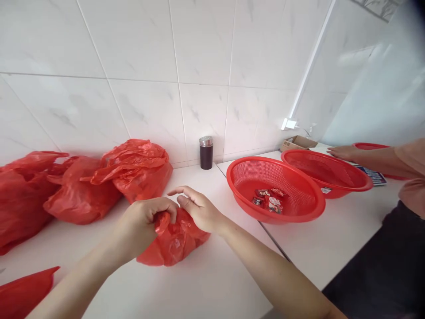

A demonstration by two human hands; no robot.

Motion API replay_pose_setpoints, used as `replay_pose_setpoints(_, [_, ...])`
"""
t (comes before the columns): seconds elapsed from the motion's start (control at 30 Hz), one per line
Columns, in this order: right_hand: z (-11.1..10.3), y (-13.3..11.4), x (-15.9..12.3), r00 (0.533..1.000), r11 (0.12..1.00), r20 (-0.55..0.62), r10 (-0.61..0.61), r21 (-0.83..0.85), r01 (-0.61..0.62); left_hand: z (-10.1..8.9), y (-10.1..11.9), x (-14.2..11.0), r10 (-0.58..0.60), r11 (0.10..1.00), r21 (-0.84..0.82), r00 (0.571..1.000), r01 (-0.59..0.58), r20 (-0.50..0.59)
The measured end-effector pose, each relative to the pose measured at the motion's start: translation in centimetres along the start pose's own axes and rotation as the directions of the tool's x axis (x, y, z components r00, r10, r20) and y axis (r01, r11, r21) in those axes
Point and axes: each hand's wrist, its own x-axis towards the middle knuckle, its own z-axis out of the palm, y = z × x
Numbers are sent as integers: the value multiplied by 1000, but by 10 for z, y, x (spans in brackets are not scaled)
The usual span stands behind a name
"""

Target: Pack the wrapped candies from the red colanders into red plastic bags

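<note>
A red plastic bag (179,243), filled and bulging, rests on the white table in front of me. My left hand (149,221) is closed on the gathered top of this bag, with its fingers curled into the plastic. My right hand (197,208) is at the bag's right side, its thumb and index finger stretched out and apart. Its other fingers are partly hidden behind the bag, and I cannot tell how firmly they touch it. What the bag contains does not show clearly.
Filled red bags (83,190) line the left side. To the right stand a red mesh basket (239,195) with several wrapped pieces (274,204) and another red basket (332,173). A dark cup (206,155) is by the wall. A co-worker's hand (343,153) is far right.
</note>
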Motion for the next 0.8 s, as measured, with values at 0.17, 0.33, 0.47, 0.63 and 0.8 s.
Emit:
replay_pose_setpoints(0.17, [7,15,-8,995,949,43,88,299,-97,30,-13,-1,370,875,447,853,-186,-368])
replay_pose_setpoints(0.33, [7,22,-13,982,951,-37,187,259,-171,44,-23,-7,341,902,397,848,-172,-407])
replay_pose_setpoints(0.47, [10,19,-13,945,988,-326,35,156,17,45,-19,-13,147,972,219,944,-83,-295])
replay_pose_setpoints(0.63, [-8,49,-2,854,950,-464,234,295,-100,41,-26,-37,-233,972,-35,925,233,-302])
replay_pose_setpoints(0.8, [-28,95,6,713,897,-554,430,351,-268,53,-37,-61,-498,865,-221,826,451,-263])
